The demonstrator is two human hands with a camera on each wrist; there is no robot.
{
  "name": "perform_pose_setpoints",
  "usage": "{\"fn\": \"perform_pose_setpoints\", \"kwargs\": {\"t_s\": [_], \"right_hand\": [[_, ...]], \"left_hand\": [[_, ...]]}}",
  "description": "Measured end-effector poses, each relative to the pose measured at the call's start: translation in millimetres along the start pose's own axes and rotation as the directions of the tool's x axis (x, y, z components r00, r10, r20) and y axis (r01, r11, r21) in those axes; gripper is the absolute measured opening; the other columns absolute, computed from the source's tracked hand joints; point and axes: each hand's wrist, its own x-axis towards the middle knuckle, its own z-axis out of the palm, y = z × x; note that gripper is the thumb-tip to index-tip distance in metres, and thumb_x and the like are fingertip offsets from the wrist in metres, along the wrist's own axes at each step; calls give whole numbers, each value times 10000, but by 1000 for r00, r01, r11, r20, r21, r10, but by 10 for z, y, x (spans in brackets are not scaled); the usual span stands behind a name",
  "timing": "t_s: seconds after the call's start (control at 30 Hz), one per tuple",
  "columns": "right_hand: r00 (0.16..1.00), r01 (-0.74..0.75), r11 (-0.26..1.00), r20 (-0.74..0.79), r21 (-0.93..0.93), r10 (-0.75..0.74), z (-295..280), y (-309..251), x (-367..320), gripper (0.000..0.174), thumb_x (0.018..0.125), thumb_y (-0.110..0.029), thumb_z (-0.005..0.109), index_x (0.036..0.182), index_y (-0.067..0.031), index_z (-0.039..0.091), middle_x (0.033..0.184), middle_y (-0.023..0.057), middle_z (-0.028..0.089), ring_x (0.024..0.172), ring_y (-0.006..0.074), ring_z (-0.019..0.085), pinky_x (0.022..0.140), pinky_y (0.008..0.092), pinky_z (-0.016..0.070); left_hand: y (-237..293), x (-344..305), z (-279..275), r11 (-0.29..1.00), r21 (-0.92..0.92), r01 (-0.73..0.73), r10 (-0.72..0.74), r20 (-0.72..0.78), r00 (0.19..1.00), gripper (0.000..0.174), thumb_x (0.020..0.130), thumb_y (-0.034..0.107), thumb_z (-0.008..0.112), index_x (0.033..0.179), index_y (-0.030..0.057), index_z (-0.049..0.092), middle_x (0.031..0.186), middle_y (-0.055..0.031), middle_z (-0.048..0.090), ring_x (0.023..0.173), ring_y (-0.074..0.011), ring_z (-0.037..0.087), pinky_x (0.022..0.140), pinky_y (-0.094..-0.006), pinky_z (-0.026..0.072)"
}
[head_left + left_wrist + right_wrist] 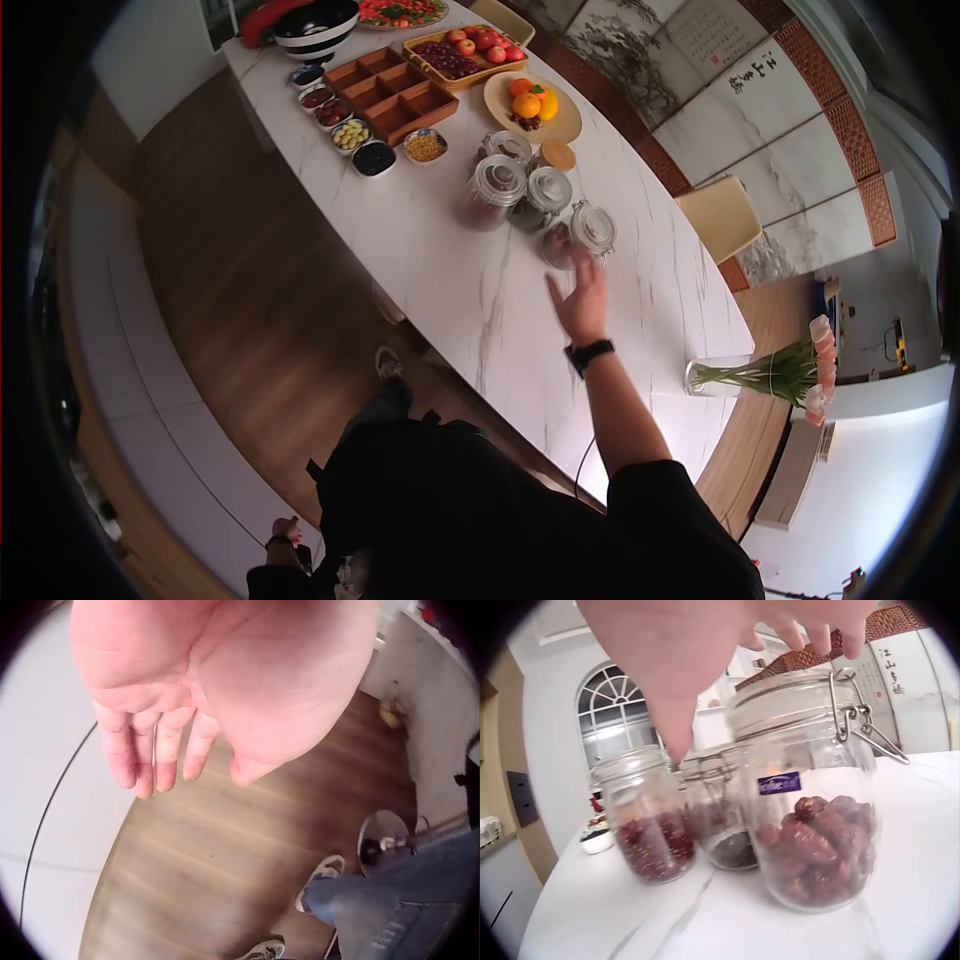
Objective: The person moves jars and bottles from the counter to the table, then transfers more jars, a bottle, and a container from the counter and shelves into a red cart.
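- The dates jar (810,799) stands on the table (440,270) directly ahead of the right hand's fingers; in the head view their tips overlap its near side, and in the right wrist view the hand is above lid height. Whether they touch the glass I cannot tell.
- The right hand (583,305) has its fingers extended and slightly apart, with the thumb well away from them, pinching nothing.
- The dates jar sits upright on its base, long axis vertical, lid end up towards the fingers. Its wire clamp (851,712) sticks out on the side away from the thumb.
- It is clear glass with a small purple label (778,783) and wrinkled, dark red dates (825,844) filling roughly its lower half.
- Beyond the thumb stand a jar of red bits (649,832) and, between that and the dates jar, a jar with dark contents (731,844).
- The left hand (217,682) hangs over the floor (210,862), well apart from the jars, fingers nearly straight and close together, holding nothing.
- Farther past the right fingers lies the fruit plate (568,118).
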Motion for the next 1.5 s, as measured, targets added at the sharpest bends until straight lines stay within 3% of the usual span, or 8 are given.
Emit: {"fn": "perform_pose_setpoints", "kwargs": {"t_s": [0.2, 0.5, 0.63, 0.73, 0.93, 1.0, 1.27, 1.5], "right_hand": [[836, 150, 979, 510, 138, -200, 365, -80, -1721, 683, 908, -326, 761, 1437, 29, 514, 1542, 262, 455, 1408, 434, 446, 1165, 475, 406], [862, 374, 927, 363, 16, -354, 557, 301, -2692, 581, 1070, -229, 466, 1579, 17, 334, 1640, 236, 336, 1535, 400, 291, 1264, 504, 244], [864, 344, 927, 338, 148, -374, 635, 370, -2664, 530, 1088, -252, 438, 1535, 32, 424, 1628, 221, 370, 1539, 384, 284, 1286, 459, 214], [741, 649, 670, 503, -362, -446, 865, 371, -2599, 491, 1101, -197, 420, 1523, 51, 425, 1616, 224, 379, 1487, 396, 361, 1267, 457, 271], [812, 507, 807, 482, -301, -330, 991, 390, -2535, 552, 1107, -202, 378, 1582, 61, 278, 1638, 248, 310, 1518, 379, 297, 1264, 448, 262], [824, 563, 751, 161, -344, -544, 1135, 492, -2594, 451, 1053, -145, 496, 1464, 40, 490, 1430, 260, 569, 1320, 375, 564, 1123, 440, 459], [936, 327, 891, 234, -313, -261, 689, -224, -3562, 552, 1043, -368, 512, 1390, 58, 561, 1399, 289, 583, 1288, 463, 560, 1120, 543, 421], [783, 32, 998, 622, -53, 8, -175, -1436, -5233, 410, 1029, -187, 532, 1410, -39, 563, 1313, 271, 649, 1138, 442, 658, 948, 538, 545]], "left_hand": [[-1070, -375, 1210, 867, -223, -447, 438, -89, 894, 264, 1015, 250, 632, 1131, 13, 612, 902, -137, 693, 699, -209, 683, 588, -349, 563], [-2464, -1385, 2093, 833, 12, -554, 539, -244, 806, 374, 994, 340, 634, 1182, 20, 683, 1104, -158, 755, 1072, -276, 717, 915, -389, 556], [-3181, -1347, 2236, 930, -3, -369, 348, -325, 879, 467, 961, 455, 632, 1215, 68, 687, 1194, -187, 725, 1163, -354, 675, 992, -450, 531], [-3429, -1623, 2194, 949, -81, -305, 255, -375, 891, 418, 950, 450, 635, 1148, 87, 702, 1145, -178, 740, 1121, -367, 690, 970, -467, 543], [-3828, -2040, 2143, 896, -204, -395, 228, -551, 802, 347, 959, 383, 605, 1102, 83, 706, 1057, -158, 755, 1038, -359, 708, 920, -450, 556], [-3982, -2151, 2039, 849, -310, -427, 96, -705, 703, 310, 961, 354, 603, 1070, 85, 712, 992, -156, 756, 993, -360, 718, 895, -442, 564], [-5033, -2059, 1139, 560, -428, -709, -374, -895, 244, 265, 931, 227, 733, 1091, 26, 671, 827, -102, 719, 749, -219, 698, 708, -357, 565], [-6313, -1020, -323, 481, -489, -728, -550, -815, 184, 792, 828, 372, 839, 1396, -28, 458, 1320, -259, 593, 1161, -354, 638, 966, -438, 538]]}}
